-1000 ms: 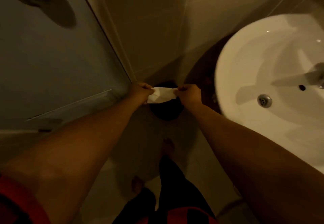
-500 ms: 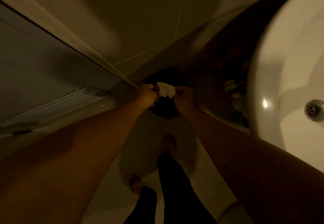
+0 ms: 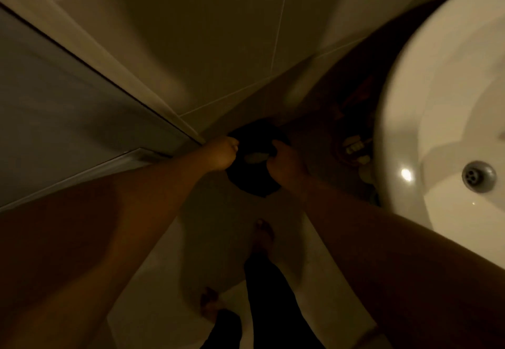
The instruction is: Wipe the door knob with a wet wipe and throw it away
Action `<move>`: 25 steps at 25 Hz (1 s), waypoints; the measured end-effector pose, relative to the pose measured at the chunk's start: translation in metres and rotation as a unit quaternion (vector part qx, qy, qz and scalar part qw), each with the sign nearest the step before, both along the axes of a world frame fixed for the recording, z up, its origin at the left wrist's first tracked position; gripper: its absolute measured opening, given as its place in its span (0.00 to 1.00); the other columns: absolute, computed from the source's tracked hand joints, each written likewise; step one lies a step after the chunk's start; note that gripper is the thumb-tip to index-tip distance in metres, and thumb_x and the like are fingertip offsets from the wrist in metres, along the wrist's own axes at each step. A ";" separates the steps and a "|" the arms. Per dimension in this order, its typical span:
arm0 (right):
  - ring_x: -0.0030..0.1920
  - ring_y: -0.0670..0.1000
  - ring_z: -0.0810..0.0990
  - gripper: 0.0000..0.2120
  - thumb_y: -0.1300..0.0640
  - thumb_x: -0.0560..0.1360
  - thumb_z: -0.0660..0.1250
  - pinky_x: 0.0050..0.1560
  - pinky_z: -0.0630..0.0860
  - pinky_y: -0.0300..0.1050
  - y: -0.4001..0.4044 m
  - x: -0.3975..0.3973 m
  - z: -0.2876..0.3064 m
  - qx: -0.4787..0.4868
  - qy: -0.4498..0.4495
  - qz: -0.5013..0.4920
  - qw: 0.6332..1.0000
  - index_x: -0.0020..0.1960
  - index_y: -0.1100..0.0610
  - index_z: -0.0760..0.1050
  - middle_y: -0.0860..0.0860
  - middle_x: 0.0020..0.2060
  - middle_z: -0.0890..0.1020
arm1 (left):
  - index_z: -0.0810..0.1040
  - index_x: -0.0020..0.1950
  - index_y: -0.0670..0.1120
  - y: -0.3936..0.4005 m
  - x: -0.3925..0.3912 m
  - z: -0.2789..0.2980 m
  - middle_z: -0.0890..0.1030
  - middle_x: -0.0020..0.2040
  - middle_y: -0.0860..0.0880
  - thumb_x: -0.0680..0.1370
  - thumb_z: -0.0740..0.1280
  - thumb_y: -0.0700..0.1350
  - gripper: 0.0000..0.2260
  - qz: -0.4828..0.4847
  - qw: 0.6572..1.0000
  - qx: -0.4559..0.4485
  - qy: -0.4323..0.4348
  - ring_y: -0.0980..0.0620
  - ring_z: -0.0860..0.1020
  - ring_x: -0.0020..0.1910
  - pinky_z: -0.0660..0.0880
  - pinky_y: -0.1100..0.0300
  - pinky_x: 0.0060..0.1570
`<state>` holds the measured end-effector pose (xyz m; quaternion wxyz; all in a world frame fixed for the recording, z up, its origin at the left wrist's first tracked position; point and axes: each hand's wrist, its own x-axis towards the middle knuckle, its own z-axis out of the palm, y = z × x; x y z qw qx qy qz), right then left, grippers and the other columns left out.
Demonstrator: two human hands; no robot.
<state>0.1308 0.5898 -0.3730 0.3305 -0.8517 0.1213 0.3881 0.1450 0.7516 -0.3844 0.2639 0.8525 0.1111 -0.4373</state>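
Two hands over one black bin (image 3: 254, 184); left hand (image 3: 221, 153) curled into a fist; right hand (image 3: 284, 161) fingers bent, grip indiscernible; one pale, blurred wet wipe (image 3: 255, 157) between them, above the bin's opening; one white sink (image 3: 442, 119) at right.

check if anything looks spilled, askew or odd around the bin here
Nothing stands out. The pale wipe shows against the dark bin, between the left hand and right hand. No spill is visible on the floor, though the picture is dim and blurred.

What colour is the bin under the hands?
Black, in the head view: the bin sits dark on the pale floor.
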 end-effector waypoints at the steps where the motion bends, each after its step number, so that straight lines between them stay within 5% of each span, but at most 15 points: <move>1: 0.73 0.61 0.64 0.25 0.58 0.81 0.57 0.73 0.63 0.55 0.002 -0.003 0.012 -0.004 -0.014 0.019 1.000 0.76 0.60 0.58 0.60 0.75 0.64 | 0.75 0.64 0.42 0.003 -0.003 0.014 0.76 0.64 0.44 0.84 0.54 0.40 0.14 -0.032 0.999 0.006 0.000 0.46 0.72 0.65 0.71 0.57 0.61; 4: 0.69 0.60 0.71 0.22 0.59 0.81 0.55 0.69 0.68 0.55 0.005 -0.017 0.048 -0.029 -0.054 0.079 0.995 0.75 0.60 0.62 0.60 0.70 0.70 | 0.62 0.77 0.42 0.011 -0.016 0.063 0.64 0.77 0.42 0.84 0.53 0.43 0.20 -0.104 0.993 0.039 -0.025 0.43 0.66 0.74 0.64 0.54 0.70; 7: 0.69 0.59 0.70 0.25 0.59 0.80 0.57 0.67 0.69 0.53 0.006 -0.044 0.105 -0.052 -0.092 0.101 0.989 0.76 0.59 0.59 0.59 0.71 0.69 | 0.61 0.77 0.43 0.021 -0.043 0.122 0.62 0.78 0.42 0.84 0.53 0.44 0.21 -0.138 0.986 0.064 -0.067 0.42 0.64 0.75 0.63 0.53 0.71; 15: 0.78 0.57 0.55 0.29 0.56 0.81 0.57 0.76 0.54 0.48 -0.001 -0.147 0.284 -0.088 -0.234 0.114 0.962 0.78 0.62 0.52 0.58 0.79 0.55 | 0.60 0.78 0.41 0.048 -0.140 0.293 0.61 0.78 0.41 0.84 0.52 0.43 0.21 -0.222 0.949 0.120 -0.187 0.41 0.62 0.76 0.60 0.51 0.74; 21: 0.72 0.62 0.68 0.24 0.57 0.80 0.58 0.70 0.66 0.54 -0.031 -0.187 0.380 -0.123 -0.300 0.046 0.945 0.74 0.61 0.61 0.60 0.74 0.66 | 0.60 0.78 0.40 0.015 -0.162 0.408 0.61 0.78 0.40 0.84 0.51 0.44 0.22 -0.257 0.907 0.134 -0.304 0.41 0.62 0.76 0.60 0.52 0.75; 25: 0.72 0.61 0.66 0.24 0.60 0.80 0.57 0.70 0.65 0.53 -0.071 -0.208 0.429 -0.148 -0.343 0.018 0.927 0.75 0.61 0.60 0.59 0.75 0.64 | 0.59 0.78 0.41 -0.026 -0.173 0.467 0.61 0.78 0.41 0.84 0.51 0.42 0.22 -0.270 0.880 0.141 -0.365 0.43 0.61 0.77 0.58 0.54 0.75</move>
